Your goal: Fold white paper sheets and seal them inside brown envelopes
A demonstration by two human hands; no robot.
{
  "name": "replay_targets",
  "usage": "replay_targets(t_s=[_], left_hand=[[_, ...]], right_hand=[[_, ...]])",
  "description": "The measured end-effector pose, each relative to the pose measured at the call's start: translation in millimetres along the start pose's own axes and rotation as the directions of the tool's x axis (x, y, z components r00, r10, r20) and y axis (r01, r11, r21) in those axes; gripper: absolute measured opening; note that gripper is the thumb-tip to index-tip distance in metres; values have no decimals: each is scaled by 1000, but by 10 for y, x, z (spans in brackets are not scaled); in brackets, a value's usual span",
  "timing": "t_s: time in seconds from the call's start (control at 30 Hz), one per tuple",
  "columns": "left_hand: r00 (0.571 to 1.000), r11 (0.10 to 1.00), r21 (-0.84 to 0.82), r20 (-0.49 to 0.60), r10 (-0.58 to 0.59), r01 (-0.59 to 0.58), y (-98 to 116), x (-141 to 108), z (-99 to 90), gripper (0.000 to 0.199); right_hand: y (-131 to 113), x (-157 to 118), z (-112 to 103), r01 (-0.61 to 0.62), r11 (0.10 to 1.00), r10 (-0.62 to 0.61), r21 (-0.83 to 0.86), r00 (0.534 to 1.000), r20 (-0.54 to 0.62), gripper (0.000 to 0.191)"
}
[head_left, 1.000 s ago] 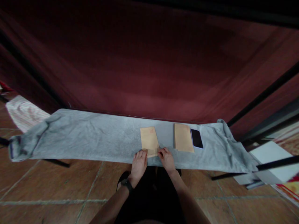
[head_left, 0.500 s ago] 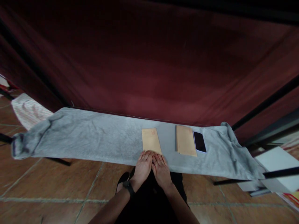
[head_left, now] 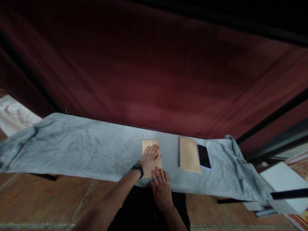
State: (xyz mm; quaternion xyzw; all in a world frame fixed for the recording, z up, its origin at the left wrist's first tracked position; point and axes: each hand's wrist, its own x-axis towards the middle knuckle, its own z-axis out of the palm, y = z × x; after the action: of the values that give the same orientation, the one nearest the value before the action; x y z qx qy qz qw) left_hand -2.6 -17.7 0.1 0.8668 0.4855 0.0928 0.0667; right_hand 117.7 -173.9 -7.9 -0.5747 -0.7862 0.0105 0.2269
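A tan envelope (head_left: pixel 146 144) lies flat on a grey cloth (head_left: pixel 84 150) spread over a narrow table. My left hand (head_left: pixel 150 157), with a black wristband, rests palm down on the envelope, fingers spread. My right hand (head_left: pixel 161 187) lies flat at the envelope's near edge, fingertips touching it. To the right sits a stack of tan envelopes (head_left: pixel 189 154), and a black phone (head_left: pixel 204 156) lies beside it.
A dark red curtain (head_left: pixel 154 73) hangs behind the table. Black bars (head_left: pixel 271 117) run at the right. White sheets (head_left: pixel 281 176) lie on the tiled floor at right, and a striped cloth (head_left: pixel 14 114) at far left.
My left hand slid forward from the envelope's near edge onto its face. My right hand stayed at the near edge. The view shifted a little closer.
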Motion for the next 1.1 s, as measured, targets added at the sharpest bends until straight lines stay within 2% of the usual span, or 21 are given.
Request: replay_targets(t_s=[0.17,0.3,0.43,0.6,0.77,1.1], left_hand=[[997,999,-1,-74,36,-36,-229,304,23,58],[995,999,0,-82,51,-51,-302,390,57,58],[989,989,-22,8,148,-147,-308,278,46,59],[971,972,-62,71,230,-226,-250,36,10,61],[967,971,-103,113,228,-217,-134,-157,-20,62],[954,962,-210,204,220,-177,-9,-389,-137,61]], right_hand=[[-10,10,-52,0,1000,0,-2,1000,0,48],[-5,0,-39,-4,1000,4,-2,1000,-9,49],[5,-12,-17,5,1000,-6,-2,1000,-17,49],[19,-16,-1,13,1000,-13,0,1000,-12,50],[36,-20,27,18,1000,-18,9,1000,-3,47],[44,-24,128,-27,1000,27,-6,1000,13,42]])
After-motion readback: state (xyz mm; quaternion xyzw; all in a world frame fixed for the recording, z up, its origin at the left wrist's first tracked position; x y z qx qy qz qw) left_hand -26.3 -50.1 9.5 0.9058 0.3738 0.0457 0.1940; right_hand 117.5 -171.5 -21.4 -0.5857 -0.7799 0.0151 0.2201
